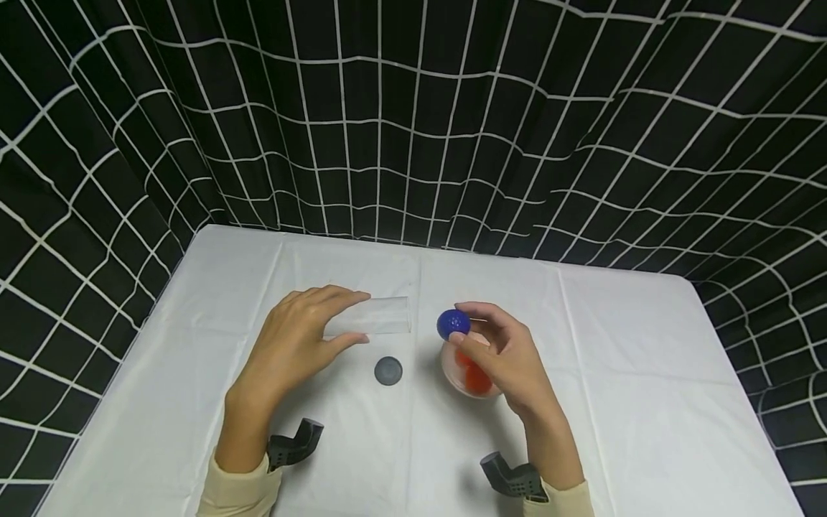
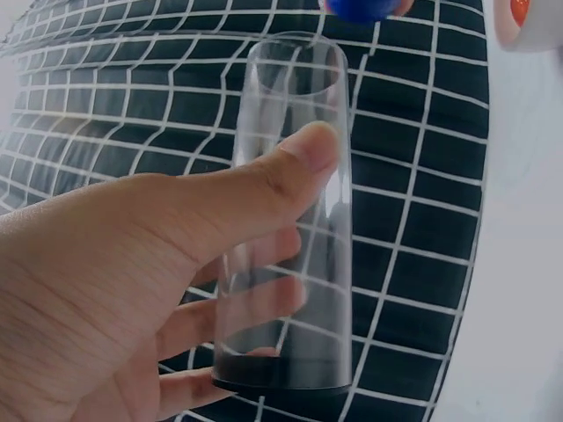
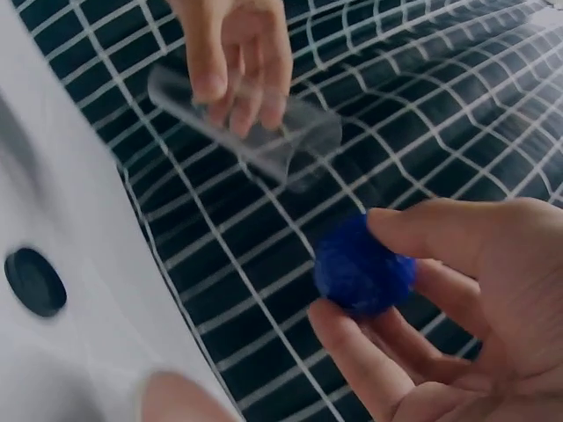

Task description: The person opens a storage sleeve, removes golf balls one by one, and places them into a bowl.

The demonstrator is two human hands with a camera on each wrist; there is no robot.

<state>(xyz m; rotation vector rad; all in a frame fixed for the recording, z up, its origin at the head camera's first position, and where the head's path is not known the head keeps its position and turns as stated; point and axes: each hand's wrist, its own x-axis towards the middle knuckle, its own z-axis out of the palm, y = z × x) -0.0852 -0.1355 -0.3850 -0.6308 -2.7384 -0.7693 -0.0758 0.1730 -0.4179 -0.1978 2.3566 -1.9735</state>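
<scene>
My left hand (image 1: 293, 341) grips a clear plastic tube (image 1: 390, 316), thumb on one side and fingers on the other. In the left wrist view the tube (image 2: 325, 255) shows a dark closed base near the little finger and an open rim at the far end. That open end points right in the head view, toward a blue ball (image 1: 453, 325). Thumb and fingertips of my right hand (image 1: 510, 355) pinch this ball, a short gap from the tube's mouth. The right wrist view shows the ball (image 3: 362, 268) with a textured surface.
Below my right hand stands a whitish bowl (image 1: 447, 370) with orange balls (image 1: 478, 379) in it, partly hidden by the hand. A grey round lid (image 1: 388, 370) lies on the white-covered table (image 1: 646, 402) between the hands. Black white-gridded curtains (image 1: 400, 129) surround the table.
</scene>
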